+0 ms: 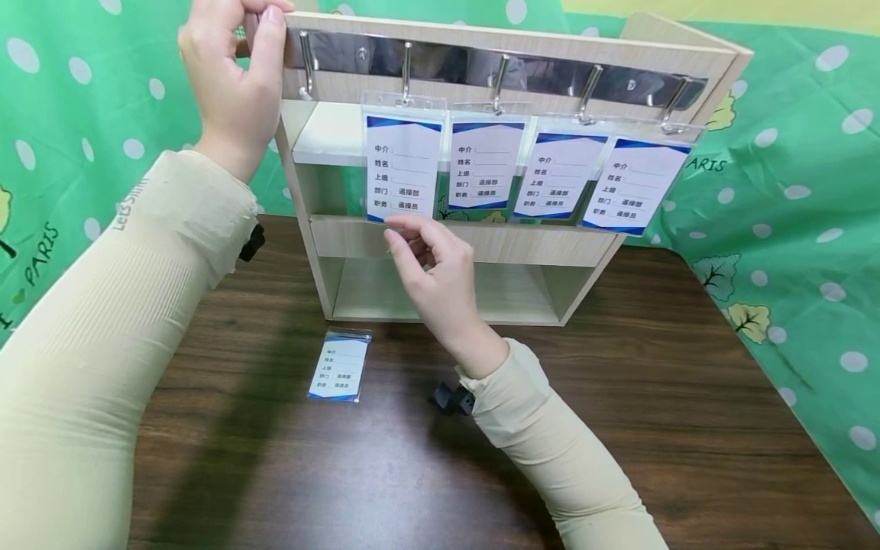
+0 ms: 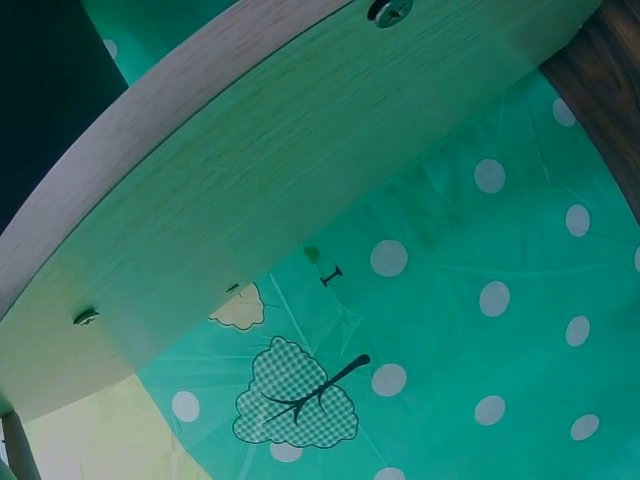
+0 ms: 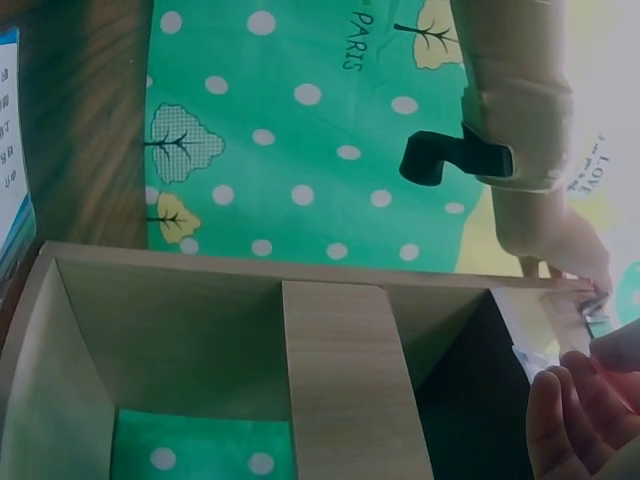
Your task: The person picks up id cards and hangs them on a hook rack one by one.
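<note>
A light wooden desktop shelf bears a metal hook strip along its top. From its hooks hang several clear badge holders, the leftmost being a badge on the second hook. My left hand holds the shelf's top left corner, thumb in front; its other fingers are partly hidden. Just below that leftmost badge is my right hand, fingers loosely bent, thumb and forefinger apart near the badge's lower edge. Another badge lies flat on the table. The right wrist view shows the left hand on the shelf's edge.
The first hook carries no badge. The shelf stands on a dark wooden table against a green dotted cloth. Screws show on the shelf's panel in the left wrist view.
</note>
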`<state>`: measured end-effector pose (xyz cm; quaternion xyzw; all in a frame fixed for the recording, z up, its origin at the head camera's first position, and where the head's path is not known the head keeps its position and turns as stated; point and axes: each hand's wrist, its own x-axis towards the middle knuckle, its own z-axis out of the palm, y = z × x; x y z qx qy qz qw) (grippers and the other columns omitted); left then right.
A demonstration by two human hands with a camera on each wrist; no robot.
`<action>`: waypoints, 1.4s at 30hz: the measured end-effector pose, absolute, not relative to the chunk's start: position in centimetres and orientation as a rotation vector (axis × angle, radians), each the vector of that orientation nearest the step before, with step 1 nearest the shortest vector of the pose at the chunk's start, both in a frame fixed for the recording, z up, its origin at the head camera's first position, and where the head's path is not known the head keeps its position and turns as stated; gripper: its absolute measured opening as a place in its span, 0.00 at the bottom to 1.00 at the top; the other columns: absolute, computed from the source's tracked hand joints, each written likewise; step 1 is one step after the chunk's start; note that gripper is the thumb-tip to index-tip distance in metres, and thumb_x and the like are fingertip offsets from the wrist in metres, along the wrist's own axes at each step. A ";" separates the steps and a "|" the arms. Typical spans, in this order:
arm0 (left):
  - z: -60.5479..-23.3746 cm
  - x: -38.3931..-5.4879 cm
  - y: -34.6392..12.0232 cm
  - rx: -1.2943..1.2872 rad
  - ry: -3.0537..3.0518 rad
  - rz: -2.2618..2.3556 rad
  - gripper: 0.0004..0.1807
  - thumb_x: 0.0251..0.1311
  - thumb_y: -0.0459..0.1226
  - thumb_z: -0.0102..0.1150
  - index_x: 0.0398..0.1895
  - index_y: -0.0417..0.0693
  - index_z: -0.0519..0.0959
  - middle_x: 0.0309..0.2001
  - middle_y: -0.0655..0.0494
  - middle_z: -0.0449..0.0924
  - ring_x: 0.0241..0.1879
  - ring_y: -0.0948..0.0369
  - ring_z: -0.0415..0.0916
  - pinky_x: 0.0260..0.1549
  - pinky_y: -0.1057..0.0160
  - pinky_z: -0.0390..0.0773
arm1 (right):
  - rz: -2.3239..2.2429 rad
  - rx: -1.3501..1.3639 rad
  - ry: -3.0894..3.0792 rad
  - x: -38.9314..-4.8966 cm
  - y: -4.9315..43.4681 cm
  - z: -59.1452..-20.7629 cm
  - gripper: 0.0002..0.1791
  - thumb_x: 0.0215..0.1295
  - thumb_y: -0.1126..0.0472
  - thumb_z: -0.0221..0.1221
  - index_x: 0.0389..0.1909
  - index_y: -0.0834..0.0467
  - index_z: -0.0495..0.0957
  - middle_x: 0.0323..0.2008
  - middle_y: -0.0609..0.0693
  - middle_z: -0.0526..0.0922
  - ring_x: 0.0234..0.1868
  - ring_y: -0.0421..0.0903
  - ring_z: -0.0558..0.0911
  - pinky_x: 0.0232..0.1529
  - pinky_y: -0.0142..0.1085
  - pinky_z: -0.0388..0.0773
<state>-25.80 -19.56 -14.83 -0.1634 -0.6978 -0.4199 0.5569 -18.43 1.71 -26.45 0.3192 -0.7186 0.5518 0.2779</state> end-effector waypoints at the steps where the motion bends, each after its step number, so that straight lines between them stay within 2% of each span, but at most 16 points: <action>1: -14.8 -25.8 -19.5 -0.384 -1.649 -0.990 0.12 0.65 0.39 0.50 0.34 0.55 0.86 0.30 0.85 0.67 0.40 0.74 0.71 0.35 0.73 0.73 | 1.484 0.854 -1.936 -18.4 1.7 -26.5 0.09 0.66 0.67 0.60 0.42 0.67 0.83 0.31 0.58 0.85 0.26 0.44 0.76 0.27 0.27 0.73; 9: -14.8 -25.8 -19.5 -0.367 -1.656 -1.004 0.12 0.64 0.38 0.50 0.33 0.57 0.86 0.31 0.83 0.70 0.41 0.74 0.71 0.34 0.73 0.74 | 1.535 0.834 -1.973 -18.4 1.4 -26.9 0.09 0.66 0.67 0.60 0.42 0.68 0.83 0.28 0.58 0.84 0.27 0.45 0.76 0.27 0.28 0.72; 13: -14.7 -25.9 -19.6 -0.369 -1.650 -0.998 0.12 0.64 0.38 0.50 0.31 0.58 0.85 0.30 0.84 0.69 0.41 0.74 0.71 0.34 0.73 0.73 | 1.650 0.839 -1.983 -18.3 1.1 -27.0 0.10 0.66 0.67 0.59 0.44 0.69 0.82 0.28 0.62 0.83 0.24 0.46 0.77 0.25 0.29 0.74; 18: -14.7 -25.8 -19.6 -0.380 -1.649 -0.984 0.12 0.65 0.39 0.49 0.29 0.60 0.83 0.29 0.86 0.67 0.41 0.75 0.70 0.33 0.73 0.72 | 1.782 0.822 -2.005 -18.3 0.9 -27.2 0.11 0.67 0.67 0.59 0.45 0.69 0.81 0.30 0.63 0.83 0.21 0.45 0.78 0.25 0.39 0.80; 20: -14.7 -25.8 -19.6 -0.379 -1.653 -0.985 0.12 0.65 0.39 0.49 0.28 0.62 0.82 0.29 0.85 0.67 0.41 0.75 0.71 0.33 0.73 0.72 | 1.820 0.807 -2.019 -18.3 0.9 -27.3 0.11 0.68 0.67 0.59 0.46 0.69 0.81 0.30 0.62 0.83 0.22 0.50 0.79 0.26 0.42 0.81; 22: -14.6 -25.8 -19.6 -0.376 -1.653 -0.986 0.12 0.65 0.39 0.50 0.26 0.64 0.80 0.29 0.85 0.67 0.41 0.75 0.70 0.33 0.73 0.72 | 1.861 0.789 -2.037 -18.2 0.8 -27.6 0.11 0.68 0.67 0.59 0.46 0.69 0.81 0.30 0.63 0.83 0.23 0.54 0.79 0.26 0.42 0.82; 27: -14.6 -25.9 -19.6 -0.376 -1.657 -0.988 0.13 0.65 0.39 0.50 0.24 0.67 0.77 0.28 0.84 0.66 0.41 0.75 0.70 0.33 0.73 0.72 | 1.920 0.769 -2.084 -18.2 0.6 -28.1 0.12 0.68 0.66 0.59 0.46 0.69 0.81 0.31 0.66 0.83 0.23 0.53 0.80 0.27 0.37 0.81; 32: -14.6 -25.9 -19.6 -0.374 -1.660 -1.000 0.15 0.64 0.39 0.50 0.21 0.69 0.73 0.24 0.82 0.64 0.40 0.75 0.69 0.32 0.73 0.72 | 1.928 0.787 -2.146 -18.1 0.4 -28.5 0.11 0.68 0.65 0.59 0.45 0.67 0.82 0.31 0.63 0.84 0.26 0.55 0.80 0.29 0.42 0.82; 40: -14.7 -25.9 -19.6 -0.390 -1.654 -0.996 0.15 0.64 0.39 0.50 0.21 0.70 0.72 0.24 0.83 0.63 0.40 0.75 0.70 0.32 0.74 0.71 | 1.970 0.752 -2.249 -17.9 0.1 -29.4 0.10 0.67 0.63 0.61 0.44 0.65 0.83 0.32 0.61 0.84 0.24 0.41 0.80 0.29 0.38 0.82; 42: -14.7 -25.9 -19.5 -0.388 -1.654 -0.997 0.15 0.64 0.39 0.50 0.21 0.70 0.72 0.25 0.83 0.63 0.40 0.75 0.70 0.32 0.74 0.71 | 1.986 0.741 -2.261 -17.9 0.0 -29.7 0.10 0.66 0.63 0.61 0.43 0.65 0.83 0.32 0.61 0.84 0.24 0.40 0.79 0.29 0.39 0.82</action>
